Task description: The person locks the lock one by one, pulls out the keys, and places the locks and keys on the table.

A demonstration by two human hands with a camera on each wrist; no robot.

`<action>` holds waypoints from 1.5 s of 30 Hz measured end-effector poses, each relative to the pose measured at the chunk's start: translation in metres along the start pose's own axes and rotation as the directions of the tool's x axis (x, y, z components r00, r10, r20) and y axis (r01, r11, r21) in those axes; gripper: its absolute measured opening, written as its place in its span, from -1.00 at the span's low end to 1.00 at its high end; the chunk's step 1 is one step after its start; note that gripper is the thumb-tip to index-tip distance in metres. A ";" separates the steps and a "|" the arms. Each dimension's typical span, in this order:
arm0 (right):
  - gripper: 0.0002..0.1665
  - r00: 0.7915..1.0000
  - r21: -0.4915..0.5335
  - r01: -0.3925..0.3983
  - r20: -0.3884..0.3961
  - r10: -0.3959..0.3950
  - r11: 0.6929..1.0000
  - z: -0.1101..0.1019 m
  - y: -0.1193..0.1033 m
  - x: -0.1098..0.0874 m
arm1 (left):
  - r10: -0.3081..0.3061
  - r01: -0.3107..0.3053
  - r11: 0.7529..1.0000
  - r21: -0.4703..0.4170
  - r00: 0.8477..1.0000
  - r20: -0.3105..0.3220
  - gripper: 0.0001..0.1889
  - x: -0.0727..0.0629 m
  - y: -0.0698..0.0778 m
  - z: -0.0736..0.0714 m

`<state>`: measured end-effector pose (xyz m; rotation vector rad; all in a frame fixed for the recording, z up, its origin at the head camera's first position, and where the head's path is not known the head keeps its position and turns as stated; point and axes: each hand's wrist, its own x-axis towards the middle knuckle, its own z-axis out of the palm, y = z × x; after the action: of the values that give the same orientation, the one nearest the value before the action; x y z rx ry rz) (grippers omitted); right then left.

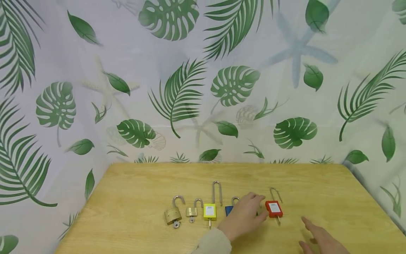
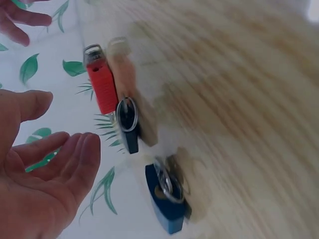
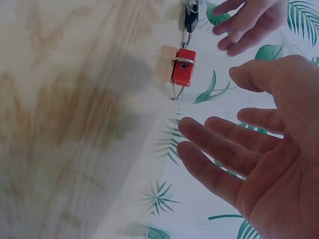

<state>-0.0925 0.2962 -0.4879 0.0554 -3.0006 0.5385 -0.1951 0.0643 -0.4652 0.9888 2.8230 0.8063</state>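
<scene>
From my remote seat I have the left hand point(image 1: 242, 217) and right hand point(image 1: 325, 238) both loose-fingered, holding nothing, with the red padlock point(image 1: 274, 209) between them on the wooden table point(image 1: 127, 204) — I'd pinch its sides squarely, gently, to prevent skidding.

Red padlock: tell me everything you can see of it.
The red padlock has a blocky, plastic-looking body with a white printed label, its lettering too small to read. A slim metal shackle extends from the far end, apparently open, with one leg outside the body. A key projects from the near end, towards the person. It lies on the wood-grained table, slightly turned, rightmost in its row. The left hand is close by, the right hand further off; neither of the hands touches it.
</scene>
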 end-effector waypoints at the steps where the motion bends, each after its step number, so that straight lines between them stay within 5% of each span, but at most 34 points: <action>1: -0.15 1.000 0.001 0.009 -0.010 -0.009 1.000 0.001 0.000 -0.001 | -0.021 0.020 1.000 0.019 1.000 0.008 -0.51 0.004 0.001 0.004; 4: -0.18 0.995 -0.001 0.052 -0.088 -0.052 0.999 0.005 0.002 -0.005 | -0.054 0.049 0.990 0.133 0.998 0.035 -0.45 0.014 0.002 0.015; 8: -0.20 0.968 -0.020 0.118 -0.219 -0.120 0.993 0.011 0.005 -0.009 | -0.020 -0.003 0.942 0.335 0.998 0.067 -0.48 0.021 0.005 0.023; 14: -0.23 0.989 0.018 0.077 -0.129 -0.074 0.997 0.006 0.016 -0.006 | -0.013 0.008 0.892 0.453 1.000 0.008 -0.52 0.033 0.012 0.036; 16: -0.24 0.994 0.030 0.053 -0.095 -0.050 0.998 0.005 0.018 -0.004 | -0.042 0.045 0.882 0.469 0.999 -0.016 -0.55 0.038 0.016 0.040; 21: -0.25 0.981 0.001 0.103 -0.164 -0.102 0.995 0.009 0.019 -0.004 | -0.132 0.118 0.884 0.452 0.991 0.000 -0.60 0.044 0.025 0.040; 32: -0.22 0.917 -0.044 0.208 -0.338 -0.211 0.977 0.018 0.019 0.000 | -0.238 0.173 0.889 0.423 0.966 0.104 -0.56 0.036 0.033 0.031; 41: -0.27 0.937 -0.025 0.184 -0.299 -0.183 0.983 0.018 0.017 0.001 | -0.195 0.131 0.855 0.502 0.978 0.077 -0.53 0.033 0.041 0.030; 43: -0.27 0.949 -0.019 0.160 -0.273 -0.160 0.987 0.017 0.016 0.002 | -0.164 0.116 0.871 0.478 0.985 0.060 -0.55 0.033 0.039 0.031; 45: -0.26 0.967 -0.009 0.126 -0.222 -0.125 0.992 0.016 0.014 0.003 | -0.158 0.127 0.916 0.380 0.986 0.052 -0.58 0.032 0.036 0.033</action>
<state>-0.0975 0.3040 -0.5074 0.1720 -2.7553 0.5029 -0.1933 0.1225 -0.4714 0.8098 2.9941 0.2037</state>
